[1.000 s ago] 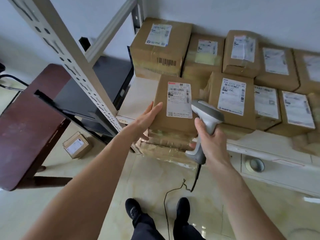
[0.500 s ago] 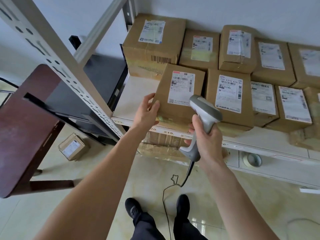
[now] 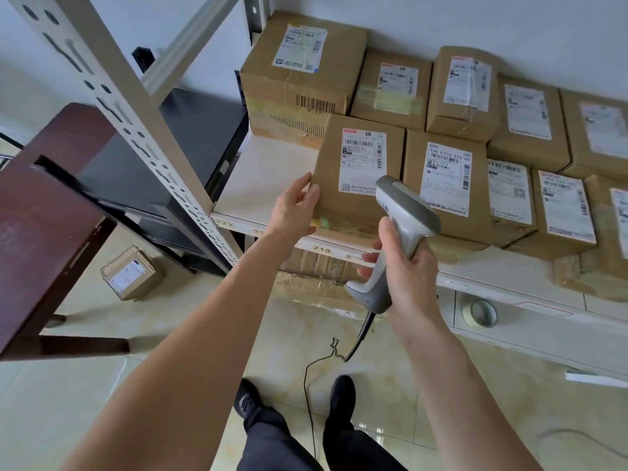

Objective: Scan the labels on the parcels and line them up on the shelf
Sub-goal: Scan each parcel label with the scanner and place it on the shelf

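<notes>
Parcels on shelf: we count ten cardboard boxes in view on the shelf [image 3: 268,175], five along the back edge by the wall and five nearer the front edge, every one with a white label facing up; the right-hand ones are cut off by the frame.
Parcel in hand: the front-row parcel [image 3: 356,171] sits at the left end of the front row, touching its neighbour [image 3: 445,185] on the right, its near side at the shelf's front edge.
Left hand: our left hand [image 3: 294,212] presses the parcel's left side with fingers almost straight, thumb spread below.
Right hand: our right hand [image 3: 404,266] is wrapped around the grip of one grey scanner [image 3: 401,212], whose head hangs over the parcel's near right corner; its cable [image 3: 326,355] trails to the floor.
Change: half a second ago the parcel stood tilted and apart from its neighbour; now we have it flat and snug against it, deeper on the shelf.
Lower level: one tape roll [image 3: 479,312] lies below the shelf.
Floor: one small box [image 3: 131,273] rests beside the dark table [image 3: 44,232].
</notes>
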